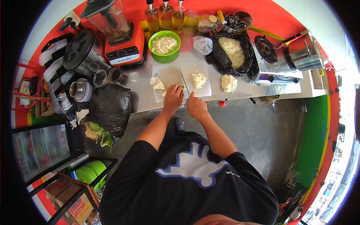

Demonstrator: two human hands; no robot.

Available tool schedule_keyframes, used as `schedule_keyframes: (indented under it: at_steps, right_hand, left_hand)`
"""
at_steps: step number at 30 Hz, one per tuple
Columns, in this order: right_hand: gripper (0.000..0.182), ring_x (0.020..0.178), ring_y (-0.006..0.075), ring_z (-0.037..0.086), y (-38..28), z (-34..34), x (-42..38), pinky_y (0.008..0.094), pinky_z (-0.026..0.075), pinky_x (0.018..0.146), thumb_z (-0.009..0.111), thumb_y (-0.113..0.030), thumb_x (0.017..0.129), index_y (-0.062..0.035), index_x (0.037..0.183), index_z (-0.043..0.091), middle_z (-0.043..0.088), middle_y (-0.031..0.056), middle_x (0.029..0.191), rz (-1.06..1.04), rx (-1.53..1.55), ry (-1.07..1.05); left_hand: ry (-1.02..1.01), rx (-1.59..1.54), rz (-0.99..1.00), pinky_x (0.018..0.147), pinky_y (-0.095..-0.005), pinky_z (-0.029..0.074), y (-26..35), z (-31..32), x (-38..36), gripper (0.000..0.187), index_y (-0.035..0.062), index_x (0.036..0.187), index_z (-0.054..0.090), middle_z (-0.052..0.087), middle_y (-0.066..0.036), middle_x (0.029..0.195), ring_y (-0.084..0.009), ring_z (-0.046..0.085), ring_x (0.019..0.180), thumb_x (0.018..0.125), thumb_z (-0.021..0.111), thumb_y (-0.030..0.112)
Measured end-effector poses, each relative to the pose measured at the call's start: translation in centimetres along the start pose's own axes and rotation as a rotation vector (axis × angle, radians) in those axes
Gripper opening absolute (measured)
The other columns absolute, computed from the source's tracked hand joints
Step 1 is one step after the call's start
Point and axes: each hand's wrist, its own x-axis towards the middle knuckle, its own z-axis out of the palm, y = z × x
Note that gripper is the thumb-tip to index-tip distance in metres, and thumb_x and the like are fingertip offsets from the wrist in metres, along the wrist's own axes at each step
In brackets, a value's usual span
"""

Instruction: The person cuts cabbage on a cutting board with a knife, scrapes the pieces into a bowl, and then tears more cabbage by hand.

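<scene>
The step in hand looks like cutting pale food into fine shreds on a white cutting board (170, 73), which lies near the front edge of the metal surface (142, 93). A knife (183, 77) lies across the board, its blade pointing away from the person. The right hand (197, 106) is curled at the near end of the knife, and its grip seems closed around the handle, though the fingers cover most of it. The left hand (174, 98) rests on the board just left of the blade, fingers bent downward; whether its grip pinches a piece or only presses on one, I cannot tell.

The work lies on both sides of the knife: a shredded pile (199, 80) on the right part of the board, and a larger pale piece (156, 83) on the left, apart from the left hand. A pale lump (228, 83) sits on the surface beyond the board's right edge. Behind the board, a green bowl (165, 58) holds more pale bits.

As I judge it, the next move calls for short, even strokes, with the left fingertips tucked back from the edge and the food held steady; the larger piece appears to need cutting too, as it is not yet shredded
</scene>
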Motion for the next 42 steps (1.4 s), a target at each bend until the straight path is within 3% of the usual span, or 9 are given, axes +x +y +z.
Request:
schedule_keyframes:
  at_steps: [8,15,23,31,42]
  right_hand:
    - [0.033,0.096,0.045,0.071,-0.9,0.6,0.7,0.052,0.057,0.083,0.051,-0.012,0.094,0.0063,0.12,0.043,0.07,0.0309,0.102,0.056,0.057,-0.053]
    - [0.032,0.096,0.0454,0.071,-1.0,0.2,-0.2,0.0512,0.057,0.083,0.05,-0.01,0.095,0.0066,0.121,0.043,0.071,0.0303,0.101,0.047,0.047,-0.057]
    - [0.026,0.099,0.0464,0.07,-0.9,-0.7,1.3,0.0522,0.056,0.086,0.048,-0.012,0.096,0.0031,0.117,0.045,0.07,0.0307,0.103,0.054,0.084,-0.029]
    - [0.023,0.099,0.0463,0.07,-1.4,0.9,0.2,0.0536,0.055,0.087,0.047,-0.013,0.097,0.001,0.115,0.044,0.071,0.0297,0.103,0.116,0.069,-0.028]
    - [0.022,0.097,0.0434,0.071,-2.5,-0.2,-0.2,0.0516,0.057,0.083,0.049,-0.011,0.097,-0.0005,0.115,0.043,0.072,0.0277,0.101,0.158,0.002,-0.07]
  left_hand:
    - [0.005,-0.047,-0.008,0.084,-0.0457,0.047,0.0,-0.1,0.1,0.012,0.0023,0.099,0.064,0.06,-0.012,0.098,-0.0343,0.059,0.094,0.086,0.064,0.004]
    - [-0.023,0.007,0.019,0.084,-0.0439,0.047,-0.4,0.0,0.0,0.016,0.0033,0.103,0.064,0.062,-0.01,0.1,-0.0307,0.06,0.096,0.088,0.062,0.008]
    - [0.022,-0.154,-0.058,0.086,-0.0445,0.048,0.0,-0.5,0.2,0.013,0.0012,0.1,0.07,0.065,-0.012,0.097,-0.0337,0.061,0.094,0.091,0.064,0.009]
    - [-0.178,-0.058,-0.208,0.083,-0.0428,0.052,0.4,-1.1,0.9,0.017,0.0024,0.102,0.073,0.067,-0.012,0.099,-0.0328,0.063,0.097,0.091,0.06,0.007]
    - [-0.25,-0.032,-0.243,0.081,-0.0437,0.055,-0.2,-1.3,1.7,0.02,0.005,0.097,0.075,0.067,-0.011,0.095,-0.0326,0.066,0.094,0.087,0.057,0.006]
